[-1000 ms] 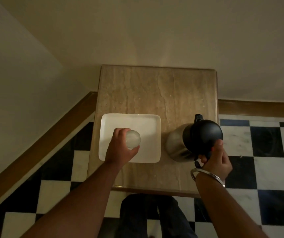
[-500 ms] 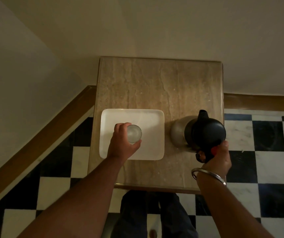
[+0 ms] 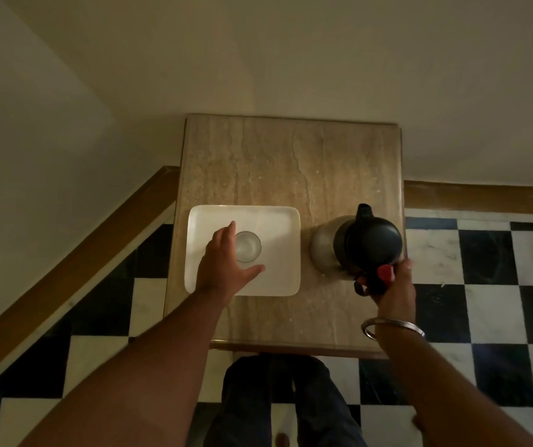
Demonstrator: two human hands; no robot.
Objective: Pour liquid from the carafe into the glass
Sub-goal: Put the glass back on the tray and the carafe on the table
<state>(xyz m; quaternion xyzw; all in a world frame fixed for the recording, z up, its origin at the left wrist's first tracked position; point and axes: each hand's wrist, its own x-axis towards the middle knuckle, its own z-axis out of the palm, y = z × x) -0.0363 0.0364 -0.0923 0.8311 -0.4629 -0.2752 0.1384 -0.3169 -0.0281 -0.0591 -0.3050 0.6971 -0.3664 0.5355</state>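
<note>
A clear glass (image 3: 248, 248) stands upright on a white square tray (image 3: 279, 225) on the left half of a small stone-topped table (image 3: 291, 162). My left hand (image 3: 221, 269) is at the glass's left side, fingers spread and thumb stretched out below it, no longer wrapped around it. To the right stands the carafe (image 3: 371, 243), steel-bodied with a black lid, its spout pointing away from me. My right hand (image 3: 394, 283) is closed around its black handle, just behind a red button. The carafe rests on the tabletop.
The table stands against a cream wall with a wooden skirting. Black and white checkered floor lies on both sides and in front. My legs (image 3: 291, 401) are at the table's near edge. A metal bangle (image 3: 394, 327) sits on my right wrist.
My left hand has loosened from the glass, its fingers now spread. The carafe has settled upright on the table, and my right hand stays on its handle.
</note>
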